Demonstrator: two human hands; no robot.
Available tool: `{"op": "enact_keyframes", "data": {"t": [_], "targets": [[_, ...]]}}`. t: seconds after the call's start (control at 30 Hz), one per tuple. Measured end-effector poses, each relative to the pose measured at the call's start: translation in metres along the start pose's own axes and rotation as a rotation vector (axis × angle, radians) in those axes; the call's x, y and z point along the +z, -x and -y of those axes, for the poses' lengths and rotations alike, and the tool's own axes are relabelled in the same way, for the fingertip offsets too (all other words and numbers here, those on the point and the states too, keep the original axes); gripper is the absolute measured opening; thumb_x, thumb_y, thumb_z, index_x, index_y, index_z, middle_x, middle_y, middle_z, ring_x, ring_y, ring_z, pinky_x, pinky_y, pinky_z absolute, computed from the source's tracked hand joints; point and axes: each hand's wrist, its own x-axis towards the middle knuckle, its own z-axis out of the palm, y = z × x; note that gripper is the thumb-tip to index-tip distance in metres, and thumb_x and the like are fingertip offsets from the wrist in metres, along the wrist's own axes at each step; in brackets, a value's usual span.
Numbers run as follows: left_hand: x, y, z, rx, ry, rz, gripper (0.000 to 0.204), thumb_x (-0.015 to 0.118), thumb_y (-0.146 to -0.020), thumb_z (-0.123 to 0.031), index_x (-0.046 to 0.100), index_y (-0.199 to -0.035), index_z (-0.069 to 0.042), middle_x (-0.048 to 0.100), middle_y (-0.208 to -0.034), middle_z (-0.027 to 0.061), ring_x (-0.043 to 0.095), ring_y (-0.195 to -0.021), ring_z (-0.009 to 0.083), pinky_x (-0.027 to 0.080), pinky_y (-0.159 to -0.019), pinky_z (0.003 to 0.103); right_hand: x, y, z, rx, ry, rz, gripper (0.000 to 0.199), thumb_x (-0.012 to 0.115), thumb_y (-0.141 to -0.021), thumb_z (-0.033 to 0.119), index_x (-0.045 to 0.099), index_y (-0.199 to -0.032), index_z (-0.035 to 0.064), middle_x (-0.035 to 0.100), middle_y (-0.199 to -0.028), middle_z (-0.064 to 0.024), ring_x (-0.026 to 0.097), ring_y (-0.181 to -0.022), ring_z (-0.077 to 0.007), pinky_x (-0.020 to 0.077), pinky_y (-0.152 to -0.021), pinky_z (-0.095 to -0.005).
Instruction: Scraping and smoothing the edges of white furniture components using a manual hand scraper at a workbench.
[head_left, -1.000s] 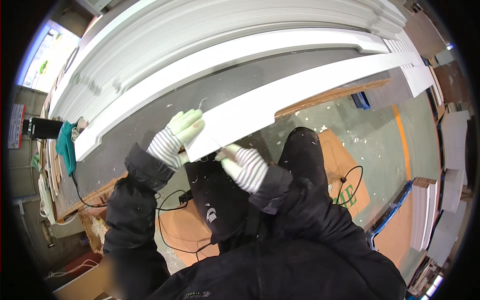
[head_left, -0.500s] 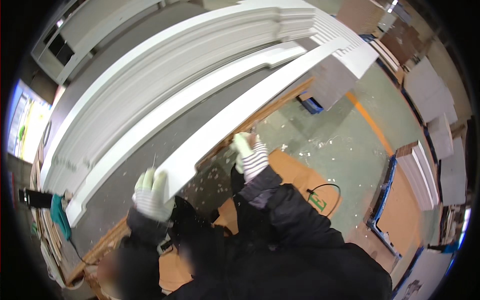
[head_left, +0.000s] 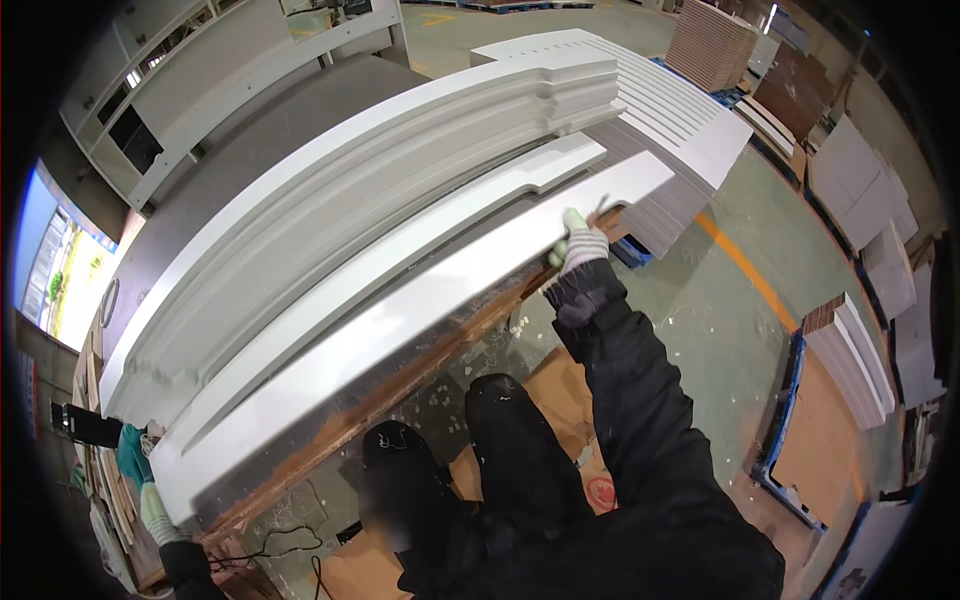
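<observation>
A long white panel [head_left: 400, 310] lies slantwise along the near edge of the workbench [head_left: 340, 425]. At its left end my left hand [head_left: 157, 515], in a pale glove with striped cuff, is closed round the corner, its thumb hidden. My right hand [head_left: 580, 248], gloved alike, is closed at the near edge towards the right end. A small thin brown-grey thing [head_left: 603, 214] sticks out of it, too blurred to name. Just beyond lies a second white panel with a stepped edge [head_left: 420, 235], and behind that several stacked shaped panels [head_left: 370, 150].
A teal tool [head_left: 132, 455] with a black part lies at the bench's left end. Ridged white panels [head_left: 660, 95] are stacked at the far right. Cardboard [head_left: 560, 385] and black cables [head_left: 285, 540] lie on the floor by my legs. A blue-edged pallet [head_left: 775, 440] stands right.
The near panel has turned flatter along the bench, its right end now lower. My left hand has moved down-left to the panel's end; my right hand has moved right and farther out along its edge.
</observation>
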Motion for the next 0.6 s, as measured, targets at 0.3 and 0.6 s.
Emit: {"op": "enact_keyframes", "data": {"t": [0.3, 0.6], "targets": [[0.185, -0.017, 0.025, 0.535, -0.521, 0.118, 0.045, 0.067, -0.084, -0.004, 0.055, -0.128, -0.003, 0.062, -0.118, 0.0178, 0.057, -0.115, 0.034, 0.044, -0.101, 0.043, 0.081, -0.008, -0.007, 0.033, 0.712, 0.233, 0.027, 0.06, -0.09, 0.036, 0.062, -0.092, 0.0084, 0.065, -0.065, -0.005, 0.042, -0.04, -0.0123, 0.0359, -0.038, -0.0321], [0.312, -0.033, -0.248, 0.885, -0.242, 0.118, 0.035, 0.07, -0.079, -0.002, 0.06, -0.113, -0.004, 0.059, -0.122, 0.0203, 0.054, -0.116, 0.038, 0.039, -0.103, 0.048, 0.048, 0.053, -0.035, -0.34, 0.71, 0.568, 0.025, 0.06, -0.092, 0.012, 0.059, -0.114, -0.0012, 0.064, -0.077, -0.0037, 0.055, -0.063, -0.0094, 0.0463, -0.057, -0.0257]]}}
